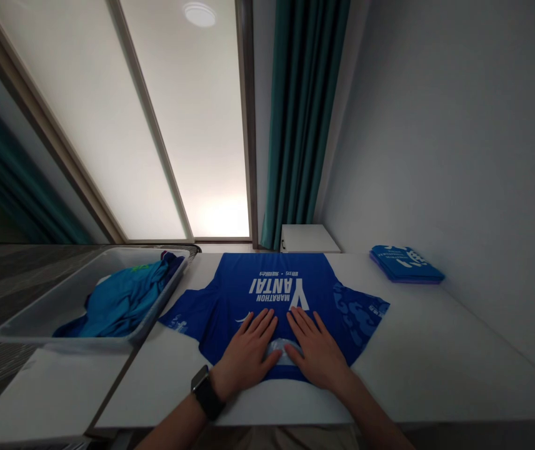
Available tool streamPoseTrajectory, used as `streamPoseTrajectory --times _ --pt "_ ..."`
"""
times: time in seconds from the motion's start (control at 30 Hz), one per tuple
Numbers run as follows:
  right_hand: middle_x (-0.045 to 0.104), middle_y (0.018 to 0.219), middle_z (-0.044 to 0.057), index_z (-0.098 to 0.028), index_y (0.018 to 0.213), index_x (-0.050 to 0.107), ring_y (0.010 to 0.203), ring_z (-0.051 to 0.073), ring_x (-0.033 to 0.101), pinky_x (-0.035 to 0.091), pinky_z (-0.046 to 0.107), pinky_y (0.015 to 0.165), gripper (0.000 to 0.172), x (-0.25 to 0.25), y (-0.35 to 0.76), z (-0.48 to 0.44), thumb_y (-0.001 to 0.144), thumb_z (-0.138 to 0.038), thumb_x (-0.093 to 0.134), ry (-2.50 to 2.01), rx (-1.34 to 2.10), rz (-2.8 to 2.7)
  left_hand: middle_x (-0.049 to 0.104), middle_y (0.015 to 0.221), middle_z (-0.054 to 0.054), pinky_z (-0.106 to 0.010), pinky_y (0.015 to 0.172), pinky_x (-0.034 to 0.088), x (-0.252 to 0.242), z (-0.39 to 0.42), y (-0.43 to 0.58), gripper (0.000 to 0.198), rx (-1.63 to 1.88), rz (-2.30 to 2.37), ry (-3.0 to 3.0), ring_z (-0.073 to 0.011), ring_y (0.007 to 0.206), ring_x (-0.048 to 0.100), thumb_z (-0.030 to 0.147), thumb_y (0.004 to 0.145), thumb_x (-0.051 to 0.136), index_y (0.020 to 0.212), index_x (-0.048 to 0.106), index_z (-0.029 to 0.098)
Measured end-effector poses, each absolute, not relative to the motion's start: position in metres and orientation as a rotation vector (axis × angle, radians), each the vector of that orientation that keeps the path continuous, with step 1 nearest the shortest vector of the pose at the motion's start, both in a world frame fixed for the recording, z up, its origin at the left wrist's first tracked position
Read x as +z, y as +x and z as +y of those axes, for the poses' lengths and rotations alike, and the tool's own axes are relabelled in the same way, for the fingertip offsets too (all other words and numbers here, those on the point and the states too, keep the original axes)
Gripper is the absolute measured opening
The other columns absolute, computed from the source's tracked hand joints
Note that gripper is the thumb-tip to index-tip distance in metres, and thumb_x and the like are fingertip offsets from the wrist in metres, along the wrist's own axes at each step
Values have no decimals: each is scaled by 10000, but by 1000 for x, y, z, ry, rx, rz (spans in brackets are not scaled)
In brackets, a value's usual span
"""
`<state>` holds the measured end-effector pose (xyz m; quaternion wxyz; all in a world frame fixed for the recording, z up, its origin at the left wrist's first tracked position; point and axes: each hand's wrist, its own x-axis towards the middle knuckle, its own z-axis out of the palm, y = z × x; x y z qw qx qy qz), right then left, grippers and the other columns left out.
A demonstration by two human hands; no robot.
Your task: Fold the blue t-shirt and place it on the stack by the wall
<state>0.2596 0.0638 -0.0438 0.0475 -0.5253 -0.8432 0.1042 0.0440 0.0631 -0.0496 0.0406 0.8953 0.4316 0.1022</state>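
Note:
A blue T-shirt (pixel 274 265) lies spread on the white table, its collar toward me and its sleeves out to both sides. White lettering on it reads "Yantai Marathon", upside down from where I look. My left hand (pixel 246 353), below a wrist with a black watch (pixel 207 392), rests flat on the shirt near the collar. Beside it my right hand (pixel 317 350) also lies flat on the cloth, fingers stretched away from me. Both thumbs point inward over the neck opening. The shirt's far end reaches the table's back edge.
On the left, a translucent plastic bin (pixel 9 332) holds crumpled blue clothes (pixel 127 300). A stack of folded blue shirts (pixel 405 264) sits at the right near the wall. Behind the table stand a white cabinet (pixel 309 239) and a teal curtain (pixel 302 125).

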Motion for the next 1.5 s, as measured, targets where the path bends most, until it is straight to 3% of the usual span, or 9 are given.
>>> streamPoseTrajectory --times 0.23,0.5,0.67,0.83,1.0,1.33,1.5 --pt "195 1604 8 -254 1535 253 1482 227 157 86 479 1207 623 -47 268 59 992 -557 204 -1611 288 -2537 273 1584 -25 -456 1202 211 -39 57 16 614 302 1232 2785 -223 1458 261 499 998 368 1545 185 288" --pt "203 1604 9 -267 1537 245 1482 242 154 69 509 1204 640 -48 271 53 984 -587 198 -1673 323 -2500 274 1584 -26 -482 1204 195 -41 54 15 621 323 1254 2703 -242 1459 256 487 984 415 1540 202 311" --pt "324 1568 27 -245 1507 343 1459 205 242 131 456 1210 607 -41 293 56 999 -542 198 -1669 441 -2441 364 1551 -42 -498 1189 232 -32 61 15 552 268 1278 2574 -252 1436 315 469 972 440 1488 362 290" --pt "367 1545 80 -196 1471 419 1451 235 263 163 474 1204 575 -54 334 65 997 -485 269 -1768 232 -2336 484 1472 -61 -495 1159 292 -17 74 43 500 317 1280 2593 -256 1371 424 416 961 447 1440 436 274" --pt "352 1552 102 -197 1468 424 1445 260 273 198 490 1187 556 -74 357 67 990 -455 306 -1836 82 -2281 423 1517 -65 -431 1144 321 -13 102 107 578 387 1149 2717 -245 1391 392 406 942 457 1488 343 252" --pt "271 1582 70 -183 1526 299 1468 262 201 70 511 1193 671 -69 355 53 976 -564 250 -1981 37 -2228 497 1450 -122 -423 1119 349 -38 164 199 481 424 1193 2761 -258 1347 438 333 949 418 1387 486 145" --pt "252 1587 64 -160 1521 311 1472 260 190 56 500 1198 681 -62 353 52 975 -561 238 -1996 76 -2238 461 1481 -115 -445 1157 291 -54 164 202 461 494 1221 2756 -255 1380 392 342 968 404 1382 493 159"
